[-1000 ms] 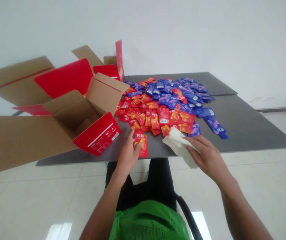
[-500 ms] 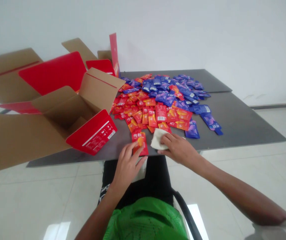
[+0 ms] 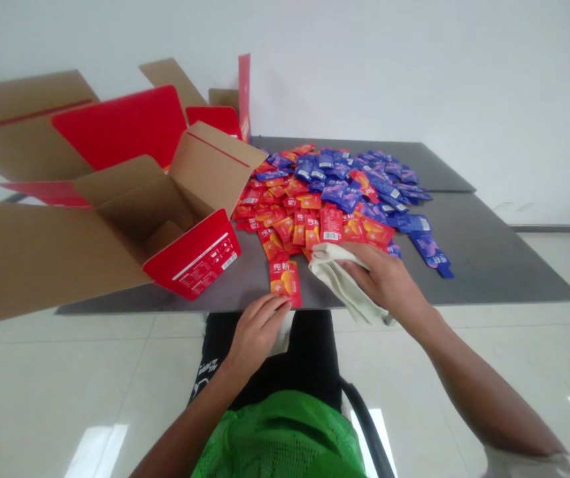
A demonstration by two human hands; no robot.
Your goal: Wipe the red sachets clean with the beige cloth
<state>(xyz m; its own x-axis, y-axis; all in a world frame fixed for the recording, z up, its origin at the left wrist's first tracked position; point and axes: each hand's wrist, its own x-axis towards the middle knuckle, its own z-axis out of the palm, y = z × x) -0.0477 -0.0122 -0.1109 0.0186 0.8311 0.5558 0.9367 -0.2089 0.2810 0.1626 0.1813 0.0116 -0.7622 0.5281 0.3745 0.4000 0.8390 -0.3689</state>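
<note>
A white wall [image 3: 389, 79] fills the far side, with a pale, shiny tiled floor [image 3: 509, 372] on the near side and at the right. The dark grey table [image 3: 494, 259] stretches from left to right. At its left stands an open red and brown carton [image 3: 192, 255], flaps splayed, with further red and brown flaps [image 3: 120, 126] beyond it. A wide heap of sachets [image 3: 315, 206] covers the table's middle, mostly red toward the near left and mostly blue toward the far right. On the near side the person's green top [image 3: 285, 431] and black trousers [image 3: 315, 358] show below the table edge.

The right hand [image 3: 382, 273] grips a folded off-white cloth [image 3: 342, 282] between thumb and fingers; the cloth sits just right of a single red sachet and hangs past the near edge. The left hand [image 3: 260, 330] has its fingers pressed together, their tips at the near end of that sachet; I cannot tell whether they pinch it. The single red sachet [image 3: 285, 275] lies flat at the near edge, its far end by the red part of the heap.
</note>
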